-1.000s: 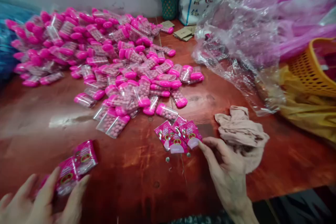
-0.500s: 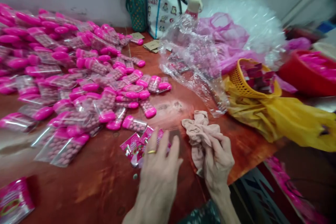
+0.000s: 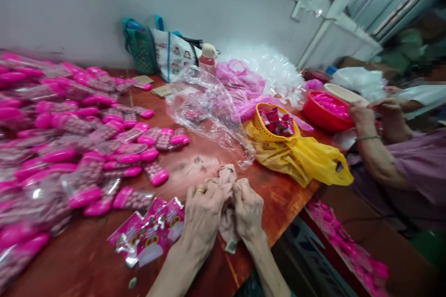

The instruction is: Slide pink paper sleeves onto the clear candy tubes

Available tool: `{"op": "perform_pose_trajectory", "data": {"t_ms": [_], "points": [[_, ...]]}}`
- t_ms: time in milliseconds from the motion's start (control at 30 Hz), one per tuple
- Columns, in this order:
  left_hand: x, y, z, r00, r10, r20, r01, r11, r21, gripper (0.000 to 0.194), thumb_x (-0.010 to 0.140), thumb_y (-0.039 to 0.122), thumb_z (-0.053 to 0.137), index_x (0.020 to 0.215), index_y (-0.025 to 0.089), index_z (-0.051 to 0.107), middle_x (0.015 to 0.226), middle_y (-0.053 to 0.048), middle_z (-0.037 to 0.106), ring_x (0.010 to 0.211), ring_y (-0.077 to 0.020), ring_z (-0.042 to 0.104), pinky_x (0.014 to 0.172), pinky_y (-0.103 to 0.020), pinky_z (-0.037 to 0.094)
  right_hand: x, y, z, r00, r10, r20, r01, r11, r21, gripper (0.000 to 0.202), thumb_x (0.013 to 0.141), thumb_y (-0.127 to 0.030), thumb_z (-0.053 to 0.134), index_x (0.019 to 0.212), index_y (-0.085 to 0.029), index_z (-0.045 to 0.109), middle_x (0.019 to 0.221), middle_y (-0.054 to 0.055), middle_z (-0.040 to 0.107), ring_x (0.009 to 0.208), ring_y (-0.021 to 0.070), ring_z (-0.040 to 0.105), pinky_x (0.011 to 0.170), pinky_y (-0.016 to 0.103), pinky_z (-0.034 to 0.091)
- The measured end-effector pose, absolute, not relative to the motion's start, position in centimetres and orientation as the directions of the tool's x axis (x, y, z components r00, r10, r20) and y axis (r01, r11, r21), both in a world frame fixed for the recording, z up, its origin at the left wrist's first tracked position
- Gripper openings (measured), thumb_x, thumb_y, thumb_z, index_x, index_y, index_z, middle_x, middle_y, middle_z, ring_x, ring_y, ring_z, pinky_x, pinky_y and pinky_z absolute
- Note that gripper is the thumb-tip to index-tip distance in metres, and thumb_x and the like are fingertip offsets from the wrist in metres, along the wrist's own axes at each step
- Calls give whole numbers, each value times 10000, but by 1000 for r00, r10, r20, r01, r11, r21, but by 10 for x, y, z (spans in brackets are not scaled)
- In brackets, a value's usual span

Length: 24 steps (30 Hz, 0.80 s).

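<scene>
Both my hands are on a crumpled beige cloth near the table's front right edge. My left hand, with a ring on one finger, has its fingers curled into the cloth's left side. On the other side, my right hand pinches the cloth. Several flat pink printed packets lie overlapping just left of my left hand. Beyond them spreads a big heap of clear candy containers with pink caps, filled with pale pink balls.
Clear plastic film lies behind the cloth. A yellow basket of dark pink pieces rests on a yellow bag. Farther right are a red basin and another person's hands. Bags stand against the wall.
My left hand has moved from over the pink packets onto the cloth, which my right hand still holds. The view has swung right and up, bringing another person into sight.
</scene>
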<state>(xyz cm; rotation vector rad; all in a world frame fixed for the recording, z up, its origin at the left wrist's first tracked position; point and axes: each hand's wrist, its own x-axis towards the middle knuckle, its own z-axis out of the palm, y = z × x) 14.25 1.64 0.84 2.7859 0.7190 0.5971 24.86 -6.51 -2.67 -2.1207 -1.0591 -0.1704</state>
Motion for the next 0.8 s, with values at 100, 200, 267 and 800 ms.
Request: {"op": "perform_pose_trajectory", "data": {"t_ms": [100, 200, 267, 800], "points": [[104, 25, 11, 701, 562, 439, 478, -827, 295, 206, 866, 171, 434, 925, 161, 631, 797, -67, 679, 821, -253, 571, 747, -391, 421, 248, -71, -19, 654, 631, 418, 722, -356, -593, 412, 943, -322, 337, 646, -172, 579, 577, 6, 535, 547, 149, 498, 548, 253, 363], [48, 37, 9, 590, 605, 534, 567, -782, 259, 207, 852, 177, 467, 1003, 132, 601, 887, -94, 672, 952, -280, 529, 847, -428, 415, 231, -67, -8, 665, 546, 510, 737, -363, -571, 294, 874, -386, 482, 901, -142, 642, 914, 121, 588, 902, 262, 494, 800, 386, 362], [15, 41, 5, 548, 634, 545, 618, -746, 247, 209, 832, 186, 506, 1010, 123, 596, 900, -105, 662, 982, -294, 513, 862, -452, 419, 209, -57, -1, 616, 521, 591, 785, -343, -516, 313, 855, -372, 523, 1032, -132, 618, 1003, 145, 569, 956, 277, 465, 857, 424, 340], [-10, 22, -33, 633, 677, 376, 695, -711, 110, 334, 756, 236, 621, 1076, 140, 636, 1185, -198, 572, 1190, -432, 386, 869, -610, 392, 147, -24, -24, 546, 804, 237, 669, -247, -701, 68, 752, -150, 657, 728, -179, 600, 757, 26, 608, 773, 221, 504, 736, 360, 361]]}}
